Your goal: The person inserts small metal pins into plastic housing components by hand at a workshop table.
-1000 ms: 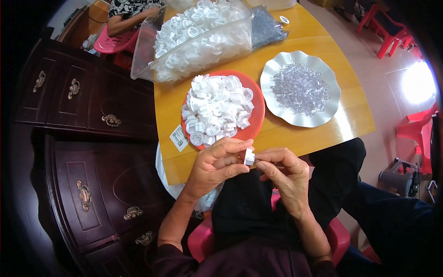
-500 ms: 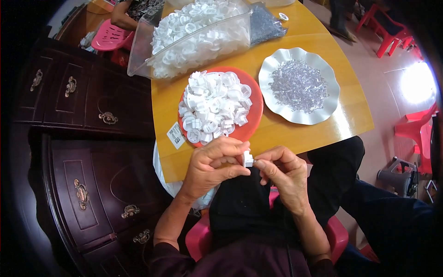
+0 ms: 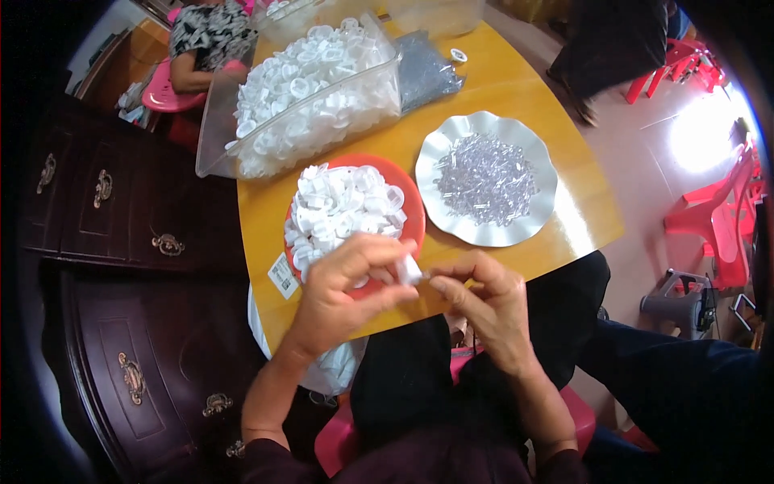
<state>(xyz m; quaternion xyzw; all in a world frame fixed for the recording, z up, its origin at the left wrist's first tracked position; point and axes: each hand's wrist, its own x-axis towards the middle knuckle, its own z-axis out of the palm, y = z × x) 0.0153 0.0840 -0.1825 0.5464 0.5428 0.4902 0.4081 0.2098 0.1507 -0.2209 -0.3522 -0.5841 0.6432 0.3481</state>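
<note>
Above my lap, just off the table's near edge, my left hand [image 3: 343,284] pinches a small white plastic part [image 3: 409,270] between thumb and fingertips. My right hand [image 3: 490,300] is closed in a pinch at the part's right side, on a tiny pin-like piece [image 3: 426,275] that is mostly hidden by the fingers. Beyond my left hand lies a red plate [image 3: 409,187] heaped with similar white plastic parts [image 3: 343,202]. A white scalloped dish [image 3: 538,222] to its right bears a pile of small clear plastic pins [image 3: 488,179].
A clear plastic bin [image 3: 216,149] full of white parts stands at the table's far left, beside a bag of clear pieces [image 3: 427,71]. A printed label [image 3: 282,276] lies by the plate. Dark drawers [image 3: 133,331] flank my left. Another person [image 3: 193,64] sits beyond the bin.
The view has shifted, so the table sits lower and further left. My left hand has tilted the white part, while my right hand stays pinched beside it. Someone's leg at far right has moved.
</note>
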